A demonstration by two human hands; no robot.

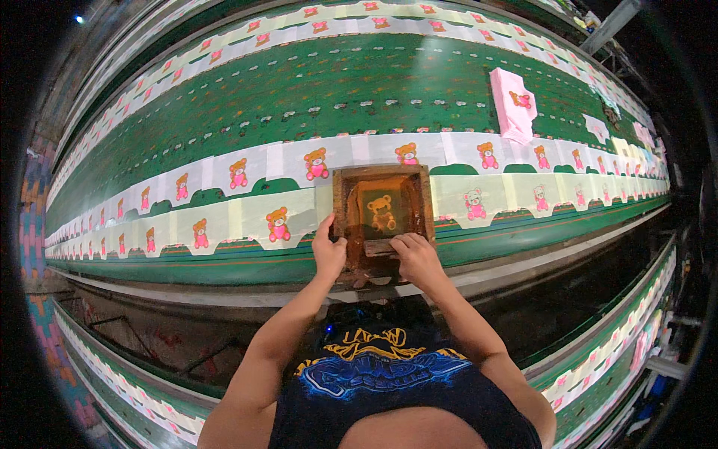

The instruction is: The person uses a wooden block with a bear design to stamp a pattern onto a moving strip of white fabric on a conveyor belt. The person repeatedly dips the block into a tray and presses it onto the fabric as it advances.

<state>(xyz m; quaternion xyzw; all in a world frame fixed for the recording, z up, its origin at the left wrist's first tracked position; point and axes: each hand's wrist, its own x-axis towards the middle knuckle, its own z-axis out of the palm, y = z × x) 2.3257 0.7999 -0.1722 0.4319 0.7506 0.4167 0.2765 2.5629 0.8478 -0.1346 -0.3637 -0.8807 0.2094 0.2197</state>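
A wooden screen-printing frame [422, 187] lies over the near row of pale cut fabric pieces on the long green table. Its mesh [384, 212] shows a teddy bear shape, with orange-brown ink around the inner walls. My left hand [330, 251] is closed on the frame's left side near its lower corner. My right hand [417, 258] grips a squeegee [378, 248] inside the frame, at the end nearest me. Left of the frame, a yellowish piece bears a brown bear with a pink heart [277, 224]. On the right, a bear print [475, 203] shows pink parts and outlines without brown fill.
Behind the frame runs a row of white pieces with finished bear prints [315, 163]. A folded pink fabric stack [513, 108] rests on the green table [336, 82] at far right. More printed rows [320, 27] line the far edge. Another table [598, 396] stands behind me.
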